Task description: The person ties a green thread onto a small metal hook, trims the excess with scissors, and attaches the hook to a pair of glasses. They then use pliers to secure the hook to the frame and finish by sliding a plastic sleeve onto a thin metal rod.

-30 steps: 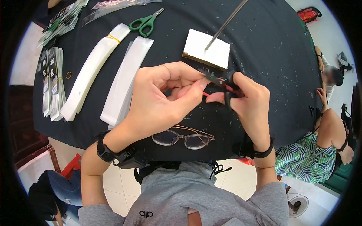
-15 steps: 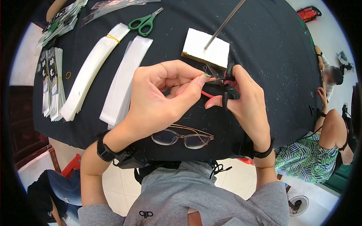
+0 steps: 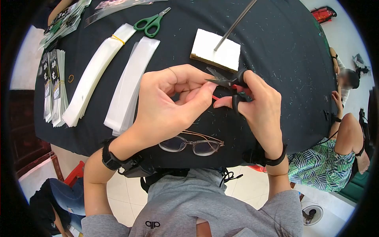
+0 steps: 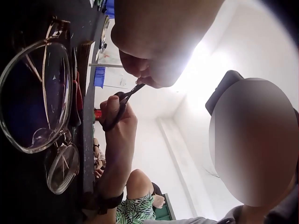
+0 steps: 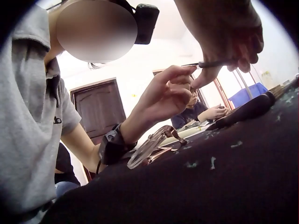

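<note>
My right hand [image 3: 262, 102] holds a pair of black-handled scissors [image 3: 227, 82], thumb and fingers through the loops. Their blades stand apart, with the lower one right at the fingertips of my left hand [image 3: 173, 98]. That hand pinches something small between thumb and forefinger; I cannot tell what it is, since the fingers cover it. In the left wrist view the scissors [image 4: 125, 100] point up toward the pinching fingertips. Under the hands, a slim tool with red handles [image 4: 78, 95] lies on the black cloth, mostly hidden from the head view.
Eyeglasses [image 3: 191, 146] lie near the table's front edge. Beyond the hands, a metal rod [image 3: 233, 29] rises from a white-topped block [image 3: 205, 44]. Leftward are clear plastic sleeves [image 3: 132, 85], a banded bundle [image 3: 94, 75], green scissors [image 3: 152, 25] and printed packets [image 3: 57, 87]. Thread bits dot the cloth.
The black scissors have shifted and turned slightly at the left fingertips, and their blades now spread wider than half a second ago. The left hand keeps its pinch almost in place.
</note>
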`<act>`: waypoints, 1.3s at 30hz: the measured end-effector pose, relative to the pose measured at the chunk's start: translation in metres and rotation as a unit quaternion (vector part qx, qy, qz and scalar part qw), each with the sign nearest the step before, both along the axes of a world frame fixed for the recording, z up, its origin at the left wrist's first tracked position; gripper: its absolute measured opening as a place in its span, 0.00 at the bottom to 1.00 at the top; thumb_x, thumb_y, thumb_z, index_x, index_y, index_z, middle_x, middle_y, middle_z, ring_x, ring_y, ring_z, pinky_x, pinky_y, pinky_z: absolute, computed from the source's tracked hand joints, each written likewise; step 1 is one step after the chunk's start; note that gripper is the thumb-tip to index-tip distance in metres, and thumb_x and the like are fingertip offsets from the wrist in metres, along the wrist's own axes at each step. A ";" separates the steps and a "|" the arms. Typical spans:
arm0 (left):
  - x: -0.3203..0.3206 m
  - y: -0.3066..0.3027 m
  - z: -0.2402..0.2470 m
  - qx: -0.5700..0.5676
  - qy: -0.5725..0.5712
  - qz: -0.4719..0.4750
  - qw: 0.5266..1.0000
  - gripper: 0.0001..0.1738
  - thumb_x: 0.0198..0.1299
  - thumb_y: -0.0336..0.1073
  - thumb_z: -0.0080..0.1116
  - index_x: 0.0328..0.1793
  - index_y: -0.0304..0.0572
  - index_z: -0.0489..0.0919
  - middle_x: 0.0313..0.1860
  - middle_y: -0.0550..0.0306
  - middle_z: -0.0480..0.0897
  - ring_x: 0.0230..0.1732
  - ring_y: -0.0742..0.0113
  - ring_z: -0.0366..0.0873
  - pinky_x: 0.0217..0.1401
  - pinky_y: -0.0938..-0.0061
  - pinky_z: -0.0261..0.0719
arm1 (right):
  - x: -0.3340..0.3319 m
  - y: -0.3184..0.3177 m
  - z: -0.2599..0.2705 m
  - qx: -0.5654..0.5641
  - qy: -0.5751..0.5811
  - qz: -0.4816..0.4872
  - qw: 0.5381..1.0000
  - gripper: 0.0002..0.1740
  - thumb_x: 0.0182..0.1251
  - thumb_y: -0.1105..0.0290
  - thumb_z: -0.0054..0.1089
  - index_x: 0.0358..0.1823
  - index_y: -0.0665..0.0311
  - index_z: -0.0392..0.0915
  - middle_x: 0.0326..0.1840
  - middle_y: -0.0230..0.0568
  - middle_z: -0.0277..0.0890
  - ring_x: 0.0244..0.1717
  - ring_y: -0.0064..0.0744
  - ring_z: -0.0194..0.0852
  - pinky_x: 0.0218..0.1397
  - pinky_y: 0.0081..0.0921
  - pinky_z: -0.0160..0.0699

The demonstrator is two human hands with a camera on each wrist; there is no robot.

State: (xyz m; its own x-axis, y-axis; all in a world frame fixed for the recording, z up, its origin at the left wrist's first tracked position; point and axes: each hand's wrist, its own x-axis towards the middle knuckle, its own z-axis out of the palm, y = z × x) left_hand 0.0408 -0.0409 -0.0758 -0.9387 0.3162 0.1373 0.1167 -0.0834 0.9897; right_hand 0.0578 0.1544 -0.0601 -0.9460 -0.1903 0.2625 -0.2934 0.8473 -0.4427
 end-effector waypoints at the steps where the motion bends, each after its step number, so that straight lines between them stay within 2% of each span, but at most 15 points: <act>1: 0.000 0.000 0.000 0.000 0.000 0.000 1.000 0.06 0.61 0.25 0.60 0.43 0.31 0.83 0.29 0.62 0.83 0.24 0.90 0.69 0.24 0.92 0.62 | 0.001 0.001 -0.001 0.000 0.000 0.000 1.000 0.25 0.41 0.57 0.78 0.29 0.64 0.72 0.26 0.38 0.76 0.26 0.35 0.80 0.27 0.26 0.74; 3: 0.000 0.000 -0.001 -0.016 0.010 0.002 1.000 0.06 0.61 0.26 0.61 0.43 0.32 0.83 0.30 0.59 0.84 0.26 0.88 0.73 0.27 0.92 0.67 | 0.003 0.003 -0.002 -0.021 -0.020 -0.051 0.998 0.19 0.44 0.65 0.76 0.25 0.65 0.72 0.21 0.40 0.74 0.21 0.34 0.77 0.25 0.25 0.72; 6: -0.001 0.000 0.002 -0.015 -0.009 0.007 1.000 0.06 0.61 0.27 0.61 0.42 0.32 0.83 0.31 0.58 0.85 0.28 0.86 0.76 0.28 0.91 0.70 | 0.002 0.007 0.002 -0.052 -0.010 -0.065 0.996 0.16 0.45 0.72 0.74 0.22 0.67 0.70 0.16 0.41 0.71 0.17 0.33 0.73 0.22 0.25 0.69; 7: -0.002 0.000 0.001 -0.015 -0.010 0.007 1.000 0.06 0.61 0.27 0.61 0.42 0.32 0.83 0.31 0.58 0.85 0.28 0.86 0.76 0.28 0.91 0.70 | 0.003 0.010 0.002 -0.069 -0.057 -0.067 0.994 0.20 0.43 0.67 0.77 0.27 0.66 0.71 0.21 0.42 0.73 0.21 0.34 0.74 0.26 0.25 0.71; 8: -0.002 0.000 0.000 -0.011 -0.011 0.008 1.000 0.06 0.61 0.27 0.61 0.42 0.32 0.83 0.31 0.58 0.85 0.28 0.86 0.76 0.28 0.91 0.70 | 0.002 0.010 0.000 -0.069 -0.057 -0.067 0.994 0.20 0.43 0.67 0.77 0.27 0.66 0.71 0.21 0.42 0.73 0.21 0.34 0.74 0.26 0.25 0.71; 10: -0.002 -0.001 0.000 -0.007 -0.014 0.009 1.000 0.06 0.61 0.27 0.61 0.42 0.32 0.83 0.30 0.58 0.85 0.28 0.86 0.76 0.28 0.91 0.70 | -0.002 0.010 -0.005 -0.142 -0.029 -0.017 0.989 0.27 0.39 0.60 0.80 0.33 0.66 0.70 0.29 0.43 0.75 0.27 0.37 0.77 0.30 0.27 0.73; 13: -0.002 -0.001 0.004 -0.025 -0.004 0.009 1.000 0.06 0.61 0.27 0.61 0.42 0.32 0.83 0.29 0.59 0.85 0.27 0.86 0.76 0.28 0.91 0.70 | -0.002 0.009 -0.005 -0.063 -0.059 0.007 0.996 0.33 0.35 0.55 0.80 0.36 0.65 0.69 0.34 0.42 0.75 0.33 0.39 0.79 0.33 0.29 0.76; 16: -0.001 -0.001 0.004 -0.029 -0.005 0.006 1.000 0.06 0.61 0.27 0.60 0.42 0.31 0.83 0.29 0.60 0.84 0.27 0.86 0.75 0.28 0.91 0.69 | -0.002 0.006 -0.003 -0.034 -0.036 0.023 0.999 0.32 0.36 0.54 0.79 0.35 0.65 0.69 0.33 0.39 0.76 0.33 0.39 0.81 0.33 0.30 0.77; 22: 0.000 0.003 0.003 -0.002 0.003 0.021 1.000 0.06 0.61 0.24 0.59 0.43 0.30 0.82 0.27 0.62 0.82 0.23 0.89 0.69 0.24 0.92 0.62 | -0.002 0.003 -0.002 0.008 -0.030 0.001 1.000 0.30 0.38 0.52 0.78 0.34 0.64 0.71 0.31 0.37 0.76 0.31 0.36 0.81 0.30 0.28 0.76; 25: 0.000 0.003 0.003 -0.001 0.004 0.020 1.000 0.06 0.60 0.24 0.59 0.43 0.30 0.82 0.27 0.63 0.81 0.23 0.90 0.67 0.23 0.91 0.59 | -0.001 0.002 0.000 0.023 -0.019 -0.001 1.000 0.29 0.38 0.51 0.78 0.33 0.64 0.72 0.29 0.35 0.77 0.28 0.36 0.81 0.28 0.28 0.76; 29: 0.000 0.002 0.000 0.002 0.016 0.024 1.000 0.06 0.61 0.25 0.60 0.42 0.30 0.82 0.27 0.63 0.82 0.23 0.89 0.69 0.24 0.91 0.62 | 0.000 0.001 -0.002 -0.001 -0.011 -0.009 1.000 0.26 0.41 0.54 0.78 0.28 0.64 0.72 0.23 0.37 0.75 0.24 0.36 0.80 0.25 0.28 0.74; 32: 0.000 0.003 -0.002 -0.003 0.029 0.028 0.999 0.05 0.61 0.25 0.60 0.42 0.31 0.83 0.27 0.62 0.82 0.23 0.88 0.70 0.24 0.91 0.64 | 0.001 0.006 -0.004 -0.002 0.009 -0.038 0.999 0.23 0.44 0.58 0.77 0.24 0.66 0.72 0.17 0.41 0.71 0.18 0.36 0.75 0.22 0.26 0.70; 34: -0.001 0.003 -0.002 -0.005 0.032 0.033 0.999 0.05 0.61 0.26 0.60 0.42 0.31 0.83 0.27 0.62 0.83 0.24 0.88 0.71 0.25 0.91 0.65 | 0.000 0.007 -0.002 -0.036 0.013 -0.070 0.997 0.21 0.45 0.63 0.78 0.20 0.66 0.70 0.13 0.43 0.66 0.13 0.32 0.68 0.20 0.25 0.66; 35: -0.001 0.003 -0.001 0.000 0.018 0.030 0.999 0.06 0.62 0.26 0.60 0.42 0.31 0.83 0.28 0.61 0.83 0.24 0.88 0.71 0.24 0.90 0.64 | 0.002 0.007 0.003 -0.061 -0.029 -0.080 0.995 0.22 0.43 0.65 0.79 0.23 0.66 0.70 0.15 0.41 0.67 0.16 0.25 0.64 0.23 0.22 0.66; 39: -0.001 0.001 0.003 -0.006 0.005 0.021 1.000 0.06 0.62 0.26 0.59 0.42 0.32 0.83 0.29 0.60 0.84 0.23 0.88 0.70 0.23 0.90 0.63 | -0.004 0.012 -0.006 -0.159 -0.051 -0.034 0.985 0.25 0.40 0.65 0.81 0.30 0.65 0.69 0.23 0.39 0.69 0.24 0.21 0.66 0.28 0.21 0.67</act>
State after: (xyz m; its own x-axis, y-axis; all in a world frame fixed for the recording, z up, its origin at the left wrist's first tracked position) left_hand 0.0398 -0.0400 -0.0726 -0.9498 0.2781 0.1434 0.1298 -0.0666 0.9893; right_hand 0.0536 0.1669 -0.0660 -0.9783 -0.0490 0.2014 -0.1808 0.6769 -0.7136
